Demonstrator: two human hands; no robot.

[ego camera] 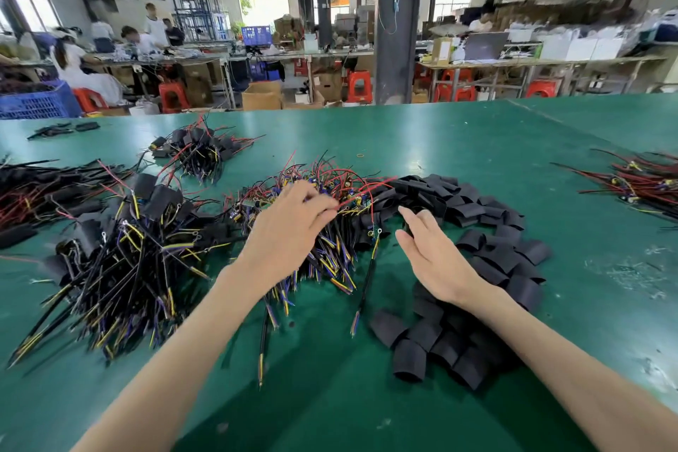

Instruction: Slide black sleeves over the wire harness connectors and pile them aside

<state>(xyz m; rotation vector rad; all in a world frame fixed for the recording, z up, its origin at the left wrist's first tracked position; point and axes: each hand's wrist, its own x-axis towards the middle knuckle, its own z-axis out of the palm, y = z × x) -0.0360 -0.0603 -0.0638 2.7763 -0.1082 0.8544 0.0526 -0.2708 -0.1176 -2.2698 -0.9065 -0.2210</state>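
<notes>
A heap of bare wire harnesses [330, 191] with red, yellow and blue leads lies in the middle of the green table [477, 143]. My left hand [290, 227] reaches into it and pinches a red lead [363, 191] between thumb and fingertips. One harness cable [367, 279] trails from there toward me. My right hand [433, 253] hovers with fingers nearly straight over the loose black sleeves [488, 231], which curve round to the right and near side. It holds nothing that I can see. A pile of sleeved harnesses [121, 253] lies to the left.
More harness piles lie at the far left [40, 194], at the back [201, 150] and at the right edge [642, 183]. A small yellow ring [360, 155] lies behind the middle heap. Beyond the table are benches, red stools, boxes and several people.
</notes>
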